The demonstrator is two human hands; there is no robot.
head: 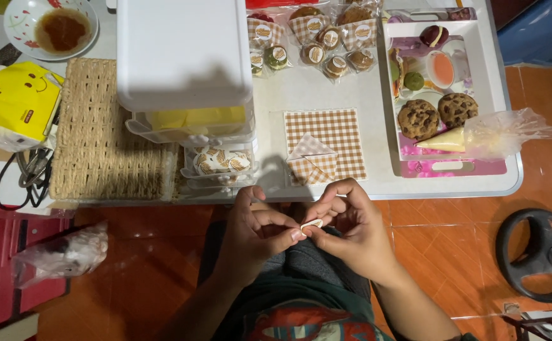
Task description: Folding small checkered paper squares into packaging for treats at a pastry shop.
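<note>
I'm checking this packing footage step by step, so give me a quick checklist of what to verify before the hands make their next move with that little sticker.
1. Small pale sticker pinched between both hands: ok, left hand and right hand meet on it.
2. Sticker peeled from backing: cannot tell.
3. Folded checked wrapper within reach: ok, on the checked paper sheet at the table edge.
4. Wrapper filled: cannot tell.
5. Cookies available: ok, on the white tray.
6. Piping bag stable: not ok, overhanging the tray rim.

White table (326, 95) carries tray (497, 95), checkered paper (336, 129), wicker mat (99, 126).
</note>
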